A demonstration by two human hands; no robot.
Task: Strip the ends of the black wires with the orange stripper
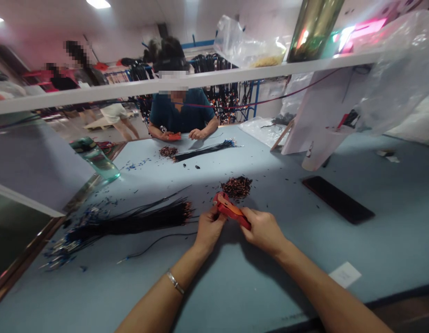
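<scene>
My right hand (263,229) is closed around the handles of a red-orange wire stripper (229,209) just above the blue table (235,277). My left hand (209,226) is pinched at the tool's jaws, fingers together on something too small to make out. A thin black wire (155,244) lies on the table to the left of that hand. A thick bundle of black wires (131,224) with stripped ends lies further left. Just beyond the tool sits a small pile of dark stripped bits (237,186).
A co-worker in a dark teal shirt (181,113) sits across the table with their own red tool, wire bundle (204,150) and scrap pile. A green bottle (98,159) lies at left, a black phone (337,200) at right, a white paper slip (344,274) near the front edge. A white shelf (200,81) crosses overhead.
</scene>
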